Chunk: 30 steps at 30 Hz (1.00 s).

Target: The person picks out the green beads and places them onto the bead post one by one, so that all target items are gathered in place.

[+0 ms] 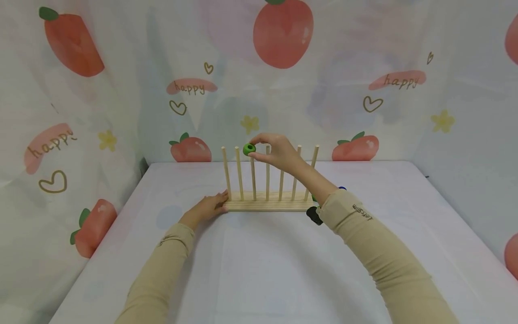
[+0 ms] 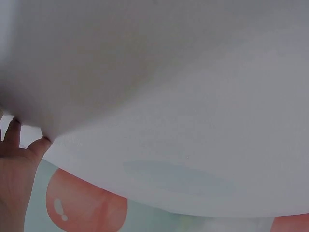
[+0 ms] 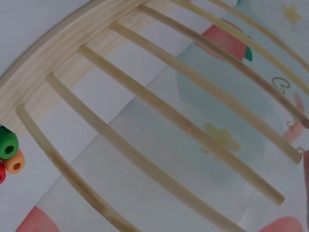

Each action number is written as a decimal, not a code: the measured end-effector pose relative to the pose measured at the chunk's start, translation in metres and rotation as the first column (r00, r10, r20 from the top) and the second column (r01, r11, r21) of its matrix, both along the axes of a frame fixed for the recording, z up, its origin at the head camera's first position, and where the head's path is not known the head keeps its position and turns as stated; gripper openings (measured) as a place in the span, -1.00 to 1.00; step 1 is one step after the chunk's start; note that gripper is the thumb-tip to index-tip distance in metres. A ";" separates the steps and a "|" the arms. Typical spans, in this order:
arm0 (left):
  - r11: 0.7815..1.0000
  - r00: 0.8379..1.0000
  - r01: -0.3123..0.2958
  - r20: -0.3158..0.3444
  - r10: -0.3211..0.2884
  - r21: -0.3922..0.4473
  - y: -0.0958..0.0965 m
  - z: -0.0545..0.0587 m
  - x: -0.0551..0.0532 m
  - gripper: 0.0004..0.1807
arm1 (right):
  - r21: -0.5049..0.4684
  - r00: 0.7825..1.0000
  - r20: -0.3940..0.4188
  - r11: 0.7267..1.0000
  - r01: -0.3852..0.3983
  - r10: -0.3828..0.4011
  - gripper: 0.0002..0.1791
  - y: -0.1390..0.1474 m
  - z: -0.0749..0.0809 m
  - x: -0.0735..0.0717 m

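A wooden peg rack, a flat base with a row of several upright pegs, stands on the white table. My right hand pinches a green bead between thumb and fingers, at the top of the third peg from the left. The bead's hole faces the head camera. At the rack's left end my left hand grips the base, thumb toward the front corner and fingers toward the back. In the left wrist view, the fingers of the left hand show only at the left edge, and the rack is out of sight.
Beside the rack's right end, the right wrist view shows a green bead, an orange bead and part of a red one. A blue thing peeks out behind the right forearm. A black object hangs by the right cuff. Printed cloth walls enclose the table.
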<state>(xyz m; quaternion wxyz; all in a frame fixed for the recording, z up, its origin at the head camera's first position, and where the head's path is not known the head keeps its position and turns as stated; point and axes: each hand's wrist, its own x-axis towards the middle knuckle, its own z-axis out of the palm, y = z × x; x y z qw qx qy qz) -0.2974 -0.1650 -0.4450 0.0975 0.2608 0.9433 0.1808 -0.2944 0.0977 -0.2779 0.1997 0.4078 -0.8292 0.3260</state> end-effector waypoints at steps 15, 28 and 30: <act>1.000 1.000 -0.002 -0.014 0.002 0.027 -0.001 0.002 0.001 -0.34 | -0.030 0.980 0.201 1.000 0.002 0.004 -0.71 -0.022 0.006 -0.018; 0.999 1.000 0.000 0.008 0.000 0.032 -0.001 0.000 -0.002 -0.33 | -0.072 0.968 0.252 0.997 0.011 0.007 -0.72 -0.032 -0.002 -0.031; 0.999 1.000 0.001 0.002 -0.001 0.033 -0.001 -0.001 -0.002 -0.34 | -0.057 0.970 0.242 0.998 0.015 -0.001 -0.71 -0.033 -0.002 -0.031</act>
